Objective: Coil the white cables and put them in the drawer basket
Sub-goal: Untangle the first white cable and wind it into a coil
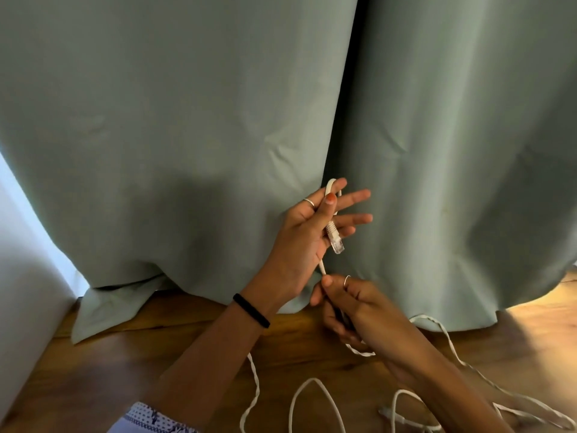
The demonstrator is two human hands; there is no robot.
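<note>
My left hand pins the cable near its plug; my right hand pinches it below. Coiling has barely begun. Most cable lies loose on the floor; no basket visible.

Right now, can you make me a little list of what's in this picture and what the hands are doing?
place: wooden floor in front of a green curtain
left hand: raised, thumb pinning the white cable looped over the fingers
plug: clear connector, hanging down across the palm
right hand: lower, pinching the same cable just below the left hand
rest of cable: loose loops trailing on the floor
left wrist: black band
drawer basket: not in view
coiling: only just begun
</note>
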